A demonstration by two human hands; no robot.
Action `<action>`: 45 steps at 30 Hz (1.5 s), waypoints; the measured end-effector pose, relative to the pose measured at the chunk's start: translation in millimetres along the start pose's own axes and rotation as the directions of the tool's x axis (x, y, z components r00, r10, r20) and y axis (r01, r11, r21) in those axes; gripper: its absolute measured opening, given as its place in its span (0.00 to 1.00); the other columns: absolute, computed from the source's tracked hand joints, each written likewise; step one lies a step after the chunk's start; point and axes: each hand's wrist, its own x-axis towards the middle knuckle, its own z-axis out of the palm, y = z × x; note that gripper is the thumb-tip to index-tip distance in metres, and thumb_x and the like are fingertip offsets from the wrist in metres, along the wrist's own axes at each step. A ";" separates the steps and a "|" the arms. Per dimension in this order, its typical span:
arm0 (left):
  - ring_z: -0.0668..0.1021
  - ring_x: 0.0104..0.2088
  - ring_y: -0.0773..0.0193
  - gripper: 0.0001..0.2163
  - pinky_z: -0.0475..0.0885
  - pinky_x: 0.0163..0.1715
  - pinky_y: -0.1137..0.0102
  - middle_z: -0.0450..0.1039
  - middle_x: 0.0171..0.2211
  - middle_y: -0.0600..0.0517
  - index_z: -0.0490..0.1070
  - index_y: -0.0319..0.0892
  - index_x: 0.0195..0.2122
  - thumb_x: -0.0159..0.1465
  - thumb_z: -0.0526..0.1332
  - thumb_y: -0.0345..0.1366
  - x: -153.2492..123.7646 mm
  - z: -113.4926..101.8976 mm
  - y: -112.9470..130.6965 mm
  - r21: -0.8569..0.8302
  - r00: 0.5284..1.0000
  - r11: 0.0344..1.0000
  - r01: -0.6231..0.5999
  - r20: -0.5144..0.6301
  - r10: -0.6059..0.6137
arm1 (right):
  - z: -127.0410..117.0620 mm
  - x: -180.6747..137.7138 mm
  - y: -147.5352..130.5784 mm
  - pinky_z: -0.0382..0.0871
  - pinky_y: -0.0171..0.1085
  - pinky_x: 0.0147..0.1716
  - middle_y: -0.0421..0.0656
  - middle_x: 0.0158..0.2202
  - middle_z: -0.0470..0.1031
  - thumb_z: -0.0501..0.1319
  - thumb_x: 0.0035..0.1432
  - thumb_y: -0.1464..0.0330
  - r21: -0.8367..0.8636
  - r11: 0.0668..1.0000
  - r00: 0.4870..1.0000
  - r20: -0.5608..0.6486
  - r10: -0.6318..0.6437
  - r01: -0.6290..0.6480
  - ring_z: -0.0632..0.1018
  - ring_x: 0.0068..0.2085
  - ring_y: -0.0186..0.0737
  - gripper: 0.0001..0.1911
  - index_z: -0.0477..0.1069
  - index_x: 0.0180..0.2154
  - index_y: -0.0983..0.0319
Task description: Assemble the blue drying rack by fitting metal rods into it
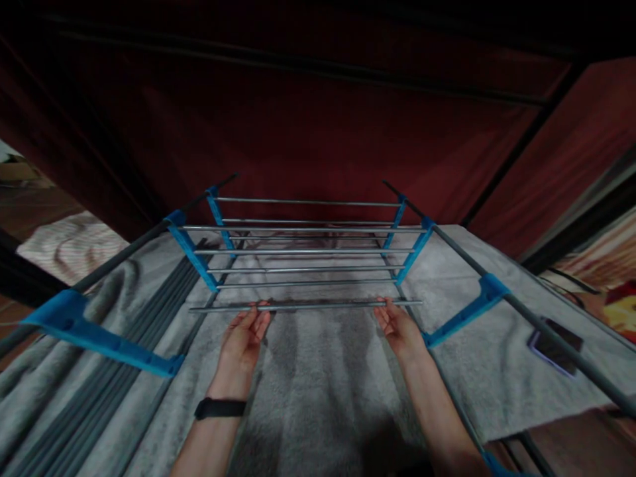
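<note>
A thin grey metal rod (pixel 322 305) lies level across the space in front of me. My left hand (pixel 247 329) is closed round it left of its middle, and my right hand (pixel 396 324) pinches it near the right end. Beyond it stands a partly built rack frame with several metal crossbars (pixel 303 251) between blue plastic brackets (pixel 193 253). Nearer me, a blue bracket at the left (pixel 112 341) and another at the right (pixel 467 318) sit on the long side poles (pixel 472 262) with no crossbars between them.
Several loose grey rods (pixel 112 384) lie side by side on the grey blanket (pixel 318 397) at the left. A phone (pixel 555 348) rests on the blanket at the right. Dark red fabric panels (pixel 308 132) rise behind the frame. A striped cloth (pixel 74 248) lies at far left.
</note>
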 end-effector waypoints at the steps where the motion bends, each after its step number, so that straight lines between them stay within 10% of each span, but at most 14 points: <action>1: 0.82 0.28 0.67 0.13 0.80 0.31 0.74 0.78 0.27 0.51 0.67 0.37 0.24 0.63 0.55 0.17 -0.9 0.5 -0.9 0.014 1.000 1.000 0.010 0.008 -0.010 | 0.0 -0.3 0.8 0.79 0.32 0.38 0.41 0.33 0.80 0.64 0.58 0.75 0.004 1.000 1.000 0.000 0.000 0.000 0.79 0.32 0.30 0.03 0.74 0.32 0.63; 45: 0.82 0.30 0.67 0.12 0.80 0.32 0.74 0.79 0.31 0.49 0.70 0.36 0.27 0.65 0.54 0.18 -2.9 4.9 -11.0 0.102 0.996 0.993 0.058 0.055 -0.064 | 5.9 -4.0 3.0 0.78 0.33 0.40 0.40 0.33 0.80 0.69 0.54 0.71 0.016 1.000 1.000 0.017 -0.018 0.018 0.80 0.33 0.32 0.05 0.73 0.30 0.62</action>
